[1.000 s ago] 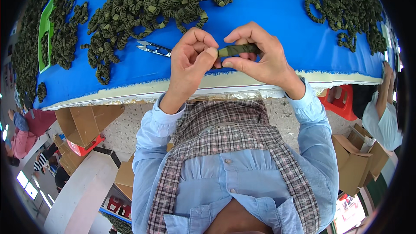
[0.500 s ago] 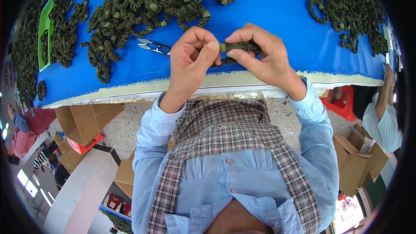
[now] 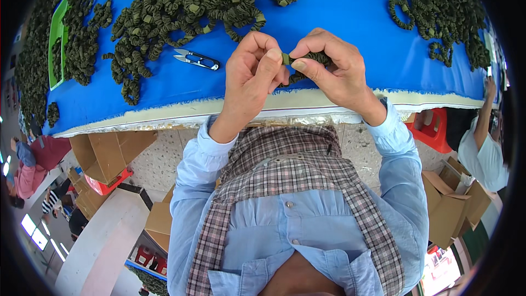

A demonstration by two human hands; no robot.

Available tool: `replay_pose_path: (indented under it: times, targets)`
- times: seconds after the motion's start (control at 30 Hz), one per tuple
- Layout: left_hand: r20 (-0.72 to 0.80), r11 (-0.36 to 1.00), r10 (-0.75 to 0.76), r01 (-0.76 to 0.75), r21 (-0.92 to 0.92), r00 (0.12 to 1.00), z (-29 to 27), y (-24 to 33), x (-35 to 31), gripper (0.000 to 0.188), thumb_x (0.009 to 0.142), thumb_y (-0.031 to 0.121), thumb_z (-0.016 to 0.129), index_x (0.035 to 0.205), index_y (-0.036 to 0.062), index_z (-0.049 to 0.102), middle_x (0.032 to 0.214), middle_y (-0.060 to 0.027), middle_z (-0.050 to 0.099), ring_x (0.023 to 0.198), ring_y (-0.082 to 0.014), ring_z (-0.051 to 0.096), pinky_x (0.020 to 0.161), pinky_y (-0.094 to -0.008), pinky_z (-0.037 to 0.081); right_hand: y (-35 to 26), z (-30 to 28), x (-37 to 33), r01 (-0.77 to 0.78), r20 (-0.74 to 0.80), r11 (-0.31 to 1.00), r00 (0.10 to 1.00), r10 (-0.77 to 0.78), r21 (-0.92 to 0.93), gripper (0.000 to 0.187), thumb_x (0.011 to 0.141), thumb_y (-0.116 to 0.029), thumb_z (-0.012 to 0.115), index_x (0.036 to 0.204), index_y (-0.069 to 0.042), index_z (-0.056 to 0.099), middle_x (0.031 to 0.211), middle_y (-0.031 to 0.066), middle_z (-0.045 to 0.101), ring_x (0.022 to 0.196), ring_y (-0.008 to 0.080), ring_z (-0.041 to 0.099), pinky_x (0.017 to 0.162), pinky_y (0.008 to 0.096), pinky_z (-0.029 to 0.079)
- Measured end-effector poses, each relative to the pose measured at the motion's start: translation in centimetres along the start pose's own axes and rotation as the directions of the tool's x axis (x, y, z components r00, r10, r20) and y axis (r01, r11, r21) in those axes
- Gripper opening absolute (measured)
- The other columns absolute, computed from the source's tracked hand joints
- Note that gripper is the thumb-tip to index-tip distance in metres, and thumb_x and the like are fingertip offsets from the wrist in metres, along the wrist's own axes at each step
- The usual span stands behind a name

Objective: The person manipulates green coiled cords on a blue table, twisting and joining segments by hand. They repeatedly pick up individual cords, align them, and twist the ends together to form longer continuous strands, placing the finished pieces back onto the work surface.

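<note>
Between my two hands, just above the table's near edge, is a dark green gathered fabric scrunchie (image 3: 318, 56). My left hand (image 3: 253, 74) pinches it by thumb and forefinger at a smooth, lighter green section. Close beside it, my right hand (image 3: 335, 68) grips the ruffled part, thumb and forefinger pressed on the band. My fingers hide part of the ring. Left of my left hand, a pair of thread snips (image 3: 197, 59) with black handles lies on the blue table cover (image 3: 339, 0). Beyond them spreads a heap of similar scrunchies (image 3: 192, 8).
More scrunchies are piled at the far right (image 3: 444, 16) and far left, around a green tray (image 3: 56, 44). Cardboard boxes (image 3: 107, 153) and a red stool (image 3: 433, 131) stand below the table edge. Other people are at both sides, one in a light shirt (image 3: 483, 156).
My left hand has shifted slightly right, closer to my right hand, uncovering the handles of the snips. Less of the light green section shows between my fingers.
</note>
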State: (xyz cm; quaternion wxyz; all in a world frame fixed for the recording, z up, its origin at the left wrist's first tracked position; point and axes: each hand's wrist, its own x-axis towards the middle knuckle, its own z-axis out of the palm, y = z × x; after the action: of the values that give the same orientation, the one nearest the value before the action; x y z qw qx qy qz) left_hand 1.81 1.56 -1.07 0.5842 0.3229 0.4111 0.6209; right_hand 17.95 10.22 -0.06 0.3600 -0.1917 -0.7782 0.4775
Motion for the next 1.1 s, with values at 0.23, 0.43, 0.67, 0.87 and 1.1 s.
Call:
replay_pose_path:
  times: [0.23,0.43,0.67,0.87,1.1]
  targets:
    - [0.05,0.996,0.004,-0.009,0.09,0.999,0.0,1.1,0.2,0.02,0.095,0.02,0.058,0.095,0.0022,0.049,0.074,-0.0069,0.06,0.054,-0.005,0.048,0.051,-0.021,0.044,-0.2,0.3,-0.1,-0.039,-0.005,0.995,0.999,0.04,0.095,0.011,0.085,-0.003,0.065,0.094,0.001,0.06,0.079,0.0081,0.063,0.071,0.0147,0.065,0.058,0.0258,0.049]
    - [0.055,0.993,-0.101,0.097,0.07,0.993,-0.2,1.4,0.5,0.022,0.094,0.022,0.06,0.094,0.0018,0.051,0.076,-0.0065,0.061,0.054,-0.0058,0.049,0.051,-0.0206,0.042,0.3,0.6,-0.3,-0.016,-0.028,0.992,0.999,0.019,0.126,0.01,0.085,-0.002,0.065,0.092,0.0,0.058,0.079,0.0082,0.063,0.07,0.0145,0.064,0.057,0.0254,0.05]
    - [0.107,0.981,-0.172,0.161,0.104,0.979,-0.9,1.3,0.5,0.027,0.094,0.029,0.06,0.089,0.0034,0.055,0.07,0.0006,0.054,0.061,-0.0058,0.049,0.052,-0.0199,0.038,0.3,0.6,-0.2,0.036,-0.027,0.995,0.999,-0.033,0.091,0.012,0.083,0.002,0.066,0.092,0.001,0.058,0.08,0.0089,0.061,0.069,0.015,0.062,0.056,0.0259,0.049]
    - [0.116,0.98,-0.189,0.18,0.081,0.975,-0.7,1.7,0.5,0.03,0.093,0.032,0.062,0.086,0.0033,0.056,0.068,0.0022,0.052,0.06,-0.0056,0.048,0.051,-0.0204,0.035,0.5,0.5,-0.2,0.064,-0.021,0.992,0.998,-0.062,0.112,0.013,0.083,0.0,0.068,0.092,0.001,0.059,0.082,0.0087,0.062,0.071,0.0155,0.061,0.057,0.0252,0.049]
    - [0.018,0.988,-0.151,0.151,0.031,0.988,0.1,1.3,0.4,0.03,0.092,0.03,0.063,0.083,0.003,0.056,0.063,0.0032,0.048,0.054,-0.0045,0.041,0.05,-0.0207,0.033,-0.2,0.4,-0.1,-0.035,-0.025,0.989,0.999,0.039,0.143,0.017,0.083,-0.004,0.069,0.097,0.0,0.06,0.081,0.0073,0.061,0.066,0.013,0.059,0.056,0.0249,0.047]
